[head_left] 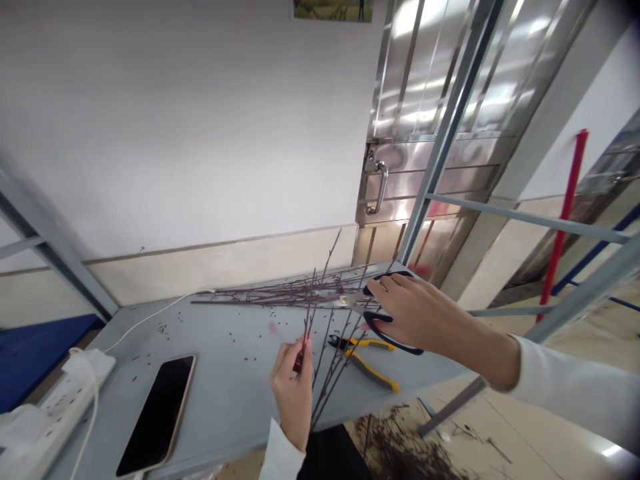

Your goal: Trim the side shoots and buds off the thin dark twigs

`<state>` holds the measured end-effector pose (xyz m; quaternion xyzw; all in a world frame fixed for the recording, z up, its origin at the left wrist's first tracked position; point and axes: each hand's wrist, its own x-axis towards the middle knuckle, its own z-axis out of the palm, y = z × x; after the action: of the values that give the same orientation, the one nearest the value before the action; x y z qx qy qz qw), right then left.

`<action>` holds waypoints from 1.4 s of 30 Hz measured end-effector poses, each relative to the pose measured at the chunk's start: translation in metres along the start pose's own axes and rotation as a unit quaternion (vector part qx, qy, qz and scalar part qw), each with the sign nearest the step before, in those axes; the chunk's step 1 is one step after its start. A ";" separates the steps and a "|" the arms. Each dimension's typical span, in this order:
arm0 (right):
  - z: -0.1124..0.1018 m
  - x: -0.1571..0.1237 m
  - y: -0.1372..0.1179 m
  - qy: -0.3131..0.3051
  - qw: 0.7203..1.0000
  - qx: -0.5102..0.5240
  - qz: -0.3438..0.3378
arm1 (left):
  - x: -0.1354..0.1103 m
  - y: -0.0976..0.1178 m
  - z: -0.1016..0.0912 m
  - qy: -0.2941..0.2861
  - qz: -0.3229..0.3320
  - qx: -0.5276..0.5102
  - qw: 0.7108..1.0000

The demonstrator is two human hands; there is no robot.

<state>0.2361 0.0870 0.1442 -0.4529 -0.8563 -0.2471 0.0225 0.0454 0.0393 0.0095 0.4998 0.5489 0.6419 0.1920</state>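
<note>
A small bunch of dark twigs [307, 329] is held upright over the front of the bench [215, 380]; the fingers of the left hand [293, 387] are closed about its reddish-brown lower end. The right hand [407, 310] has its fingers curled through the dark handles of the scissors [345, 301], whose blades point left toward the bunch's upper part; contact cannot be determined. Below the scissors lie yellow-handled pliers [373, 370], their handles spread. Behind, a heap of long twigs [280, 293] extends along the bench's rear. To the left lie a phone [157, 413], dark screen upward, and a white power strip [65, 400]. More twigs litter the floor [493, 417] at lower right.
</note>
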 end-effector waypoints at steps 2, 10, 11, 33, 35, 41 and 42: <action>0.000 0.002 -0.001 0.013 1.000 -0.020 -0.010 | -0.001 0.001 0.000 0.014 0.012 0.012 1.000; -0.003 0.003 -0.004 -0.003 0.999 -0.029 -0.020 | -0.001 0.005 0.000 0.029 -0.001 -0.003 1.000; -0.001 0.002 -0.004 -0.004 1.000 -0.023 -0.016 | -0.001 0.005 -0.001 0.026 -0.007 -0.010 1.000; 0.038 0.070 -0.086 0.161 0.564 0.783 0.208 | 0.014 -0.001 -0.009 -0.037 -0.186 -0.174 0.966; 0.037 0.075 -0.088 0.148 0.512 0.823 0.197 | 0.016 -0.002 -0.012 -0.035 -0.197 -0.200 0.959; 0.036 0.079 -0.086 0.146 0.476 0.845 0.193 | 0.020 -0.007 -0.029 -0.079 -0.226 -0.252 0.938; 0.035 0.080 -0.086 0.150 0.476 0.845 0.191 | 0.020 -0.008 -0.031 -0.097 -0.236 -0.263 0.931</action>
<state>0.1282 0.1234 0.1002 -0.3226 -0.5263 0.5426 0.5696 0.0077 0.0418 0.0140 0.3479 0.4413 0.6477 0.5145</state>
